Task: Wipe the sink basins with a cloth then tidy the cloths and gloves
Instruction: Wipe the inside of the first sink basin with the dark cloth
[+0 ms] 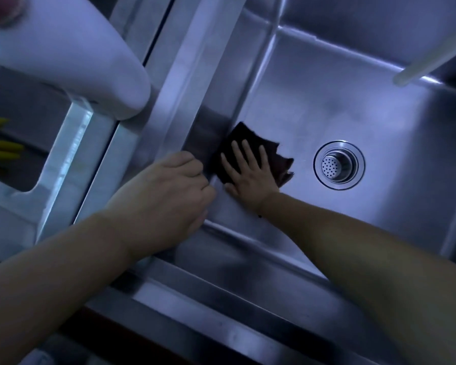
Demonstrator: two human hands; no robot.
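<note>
- Right hand [250,171] spread flat, pressing the dark cloth [248,151] against the basin [353,109] floor, left of the drain [338,165].
- Left hand [169,191] curled over the divider rim [184,106], bracing.
- Risk: the cloth bunching under uneven pressure, missing the corner.

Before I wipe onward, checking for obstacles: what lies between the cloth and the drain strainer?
Nothing: the head view shows bare steel basin floor between the dark cloth and drain strainer.

No text, label, brand, number or sign is showing legibly anywhere in this view.
</note>
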